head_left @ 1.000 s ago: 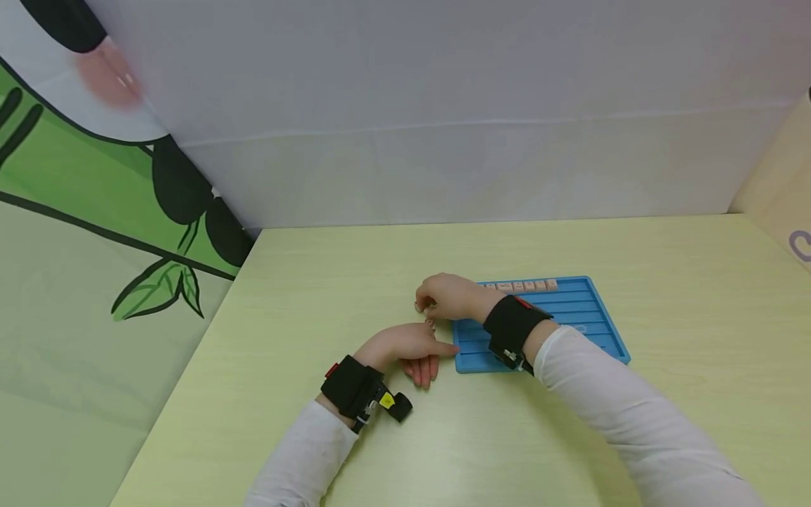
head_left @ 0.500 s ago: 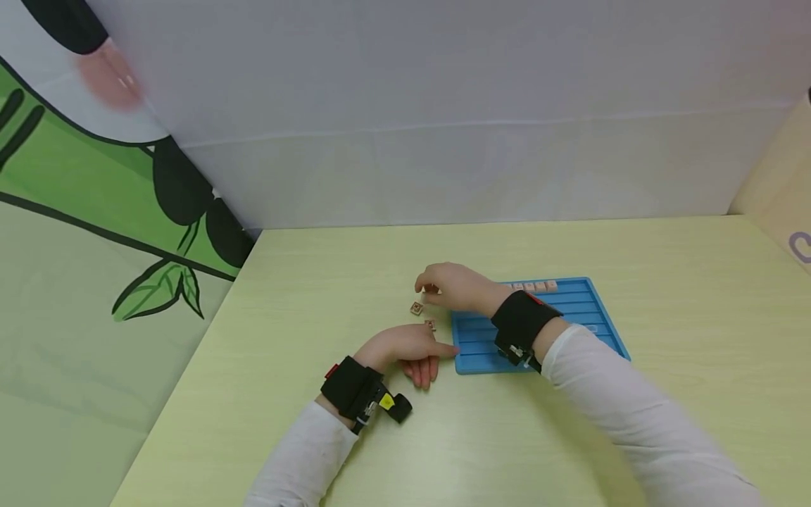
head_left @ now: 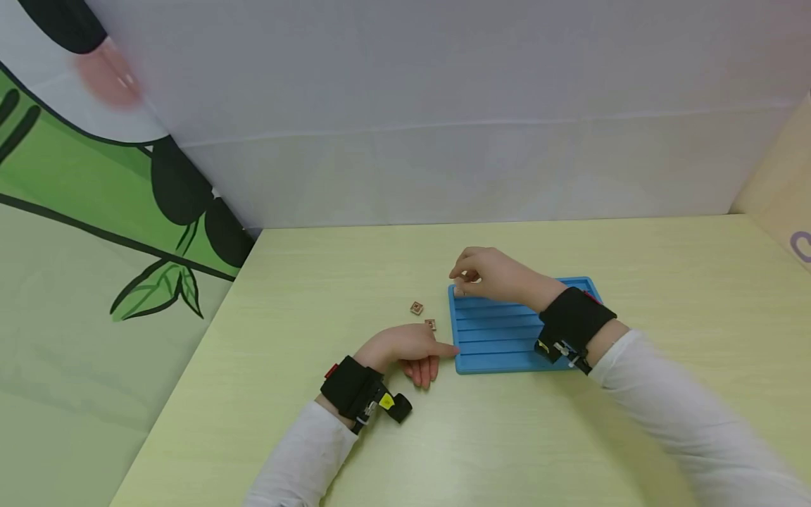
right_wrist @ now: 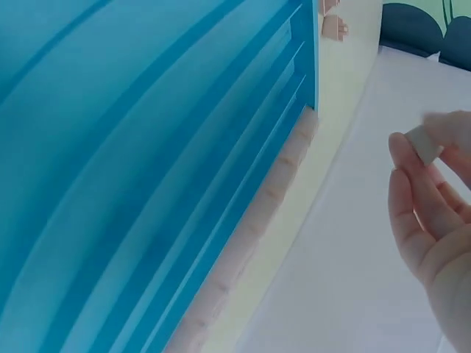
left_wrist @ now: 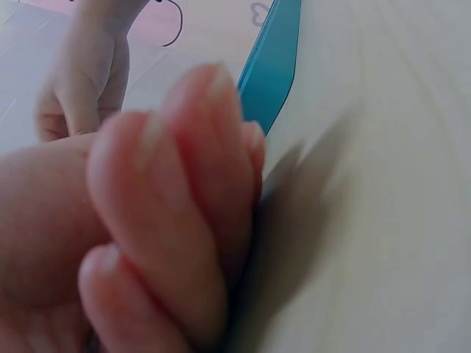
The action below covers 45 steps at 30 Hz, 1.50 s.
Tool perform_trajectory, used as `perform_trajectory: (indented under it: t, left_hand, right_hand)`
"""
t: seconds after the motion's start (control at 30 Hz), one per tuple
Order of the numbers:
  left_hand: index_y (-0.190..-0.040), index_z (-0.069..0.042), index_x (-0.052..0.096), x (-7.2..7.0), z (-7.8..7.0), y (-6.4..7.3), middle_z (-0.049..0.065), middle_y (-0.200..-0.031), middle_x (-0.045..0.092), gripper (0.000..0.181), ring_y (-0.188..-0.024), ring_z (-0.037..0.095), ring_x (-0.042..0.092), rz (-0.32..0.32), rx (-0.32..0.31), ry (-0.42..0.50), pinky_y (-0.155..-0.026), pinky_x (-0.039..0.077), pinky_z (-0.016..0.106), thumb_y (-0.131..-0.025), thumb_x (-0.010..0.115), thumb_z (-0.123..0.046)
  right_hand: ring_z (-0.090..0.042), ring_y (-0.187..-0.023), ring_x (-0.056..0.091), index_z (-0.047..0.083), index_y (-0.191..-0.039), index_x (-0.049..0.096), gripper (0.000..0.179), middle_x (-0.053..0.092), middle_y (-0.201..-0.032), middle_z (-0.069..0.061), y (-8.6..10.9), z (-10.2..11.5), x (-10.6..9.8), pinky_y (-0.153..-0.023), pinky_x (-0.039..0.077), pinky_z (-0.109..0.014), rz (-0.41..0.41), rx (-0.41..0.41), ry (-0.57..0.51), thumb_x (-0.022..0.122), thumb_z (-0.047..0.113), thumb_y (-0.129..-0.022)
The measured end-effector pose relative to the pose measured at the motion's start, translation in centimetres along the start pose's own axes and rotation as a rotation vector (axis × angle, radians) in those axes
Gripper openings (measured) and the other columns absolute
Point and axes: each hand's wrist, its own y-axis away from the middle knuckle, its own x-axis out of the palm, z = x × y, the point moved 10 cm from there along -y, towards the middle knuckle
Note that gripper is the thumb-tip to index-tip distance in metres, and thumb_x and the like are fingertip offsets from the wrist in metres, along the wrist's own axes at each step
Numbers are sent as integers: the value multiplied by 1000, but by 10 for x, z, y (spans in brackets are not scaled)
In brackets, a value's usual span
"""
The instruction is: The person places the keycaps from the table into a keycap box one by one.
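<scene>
A blue ridged tray (head_left: 500, 338) lies flat on the table. Between thumb and fingertips my right hand (head_left: 497, 274) pinches a small pale tile (right_wrist: 424, 144), held above the tray's far left corner. My left hand (head_left: 405, 343) rests at the tray's near left side, one extended finger at the rim and the others loosely bent, with nothing held. In the right wrist view a row of tiles (right_wrist: 254, 220) fills the tray's outermost groove; in the head view the right hand and wrist hide most of that row.
Two loose tiles, one farther back (head_left: 416, 308) and one close to the left hand (head_left: 431, 324), lie on the table (head_left: 342, 282) left of the tray. Behind the table rises a pale cloth backdrop (head_left: 405, 169). A printed panel (head_left: 76, 211) stands at the left.
The right hand has lifted from among the loose tiles and moved right and away to the tray's far left corner, carrying a tile. The left hand has stayed in place.
</scene>
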Motion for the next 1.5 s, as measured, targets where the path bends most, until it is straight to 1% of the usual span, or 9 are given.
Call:
perform_trajectory:
  t: [0.2,0.37,0.5,0.63,0.77,1.0,1.13,1.33,1.5]
  left_hand:
    - [-55,-5,66,-2,0,0,2,-48,61,57,-35,9,51,-11,-6,5,-39,40,19,-95,51,-43]
    - [-55,-6,66,-3,-1,-2,2,-48,61,56,-35,9,52,-16,-9,4,-39,40,19,-95,51,-43]
    - [-55,-6,66,-3,-4,-3,2,-48,61,56,-35,9,52,-15,4,6,-39,40,19,-95,51,-42]
    - [-56,-5,66,-2,-5,-3,2,-48,61,56,-35,9,52,-9,15,9,-39,41,19,-95,51,-42]
    - [-56,-5,66,-2,-3,-1,2,-48,61,56,-35,9,52,-13,8,10,-39,41,19,-95,52,-42]
    - [-56,-6,66,0,0,2,2,-48,61,55,-36,9,53,-15,-6,2,-39,41,19,-95,52,-42]
    - [-56,-7,66,0,1,3,1,-48,61,55,-36,8,53,-14,-15,-16,-39,40,18,-95,52,-43]
    - [-55,-7,66,0,0,3,1,-48,61,55,-36,9,53,-15,-15,-14,-39,40,19,-95,52,-42]
    - [-55,-6,66,0,0,3,2,-48,61,55,-36,9,53,-13,-13,-8,-39,40,19,-95,52,-43]
  right_hand:
    - [-27,-95,65,-3,-112,66,26,60,-106,-15,12,-4,-6,-84,54,-35,-7,-18,-7,66,4,-87]
    - [-27,-95,66,-2,-113,66,26,63,-106,-14,19,-12,-10,-82,54,-32,-12,5,-15,66,2,-87]
    - [-27,-95,66,-2,-111,66,25,64,-105,-13,24,-20,-14,-82,55,-34,-20,22,-23,66,4,-87]
    - [-27,-95,66,0,-111,67,24,65,-107,-12,33,-30,-19,-83,54,-37,-35,62,-8,66,6,-88]
    - [-28,-96,65,0,-111,66,24,67,-108,-13,43,-40,-24,-84,53,-42,-54,110,4,65,8,-89]
    - [-26,-92,64,4,-109,67,20,69,-100,-10,58,-59,-31,-81,53,-41,-80,209,34,62,12,-91]
    - [-25,-89,62,4,-107,65,18,68,-98,-10,67,-68,-35,-78,53,-40,-92,231,56,61,12,-92]
    - [-28,-93,60,0,-107,65,20,65,-101,-14,78,-86,-46,-79,51,-43,-102,267,117,61,13,-92]
    - [-29,-89,59,-2,-103,66,20,64,-97,-15,89,-101,-56,-77,51,-44,-111,307,155,62,14,-92]
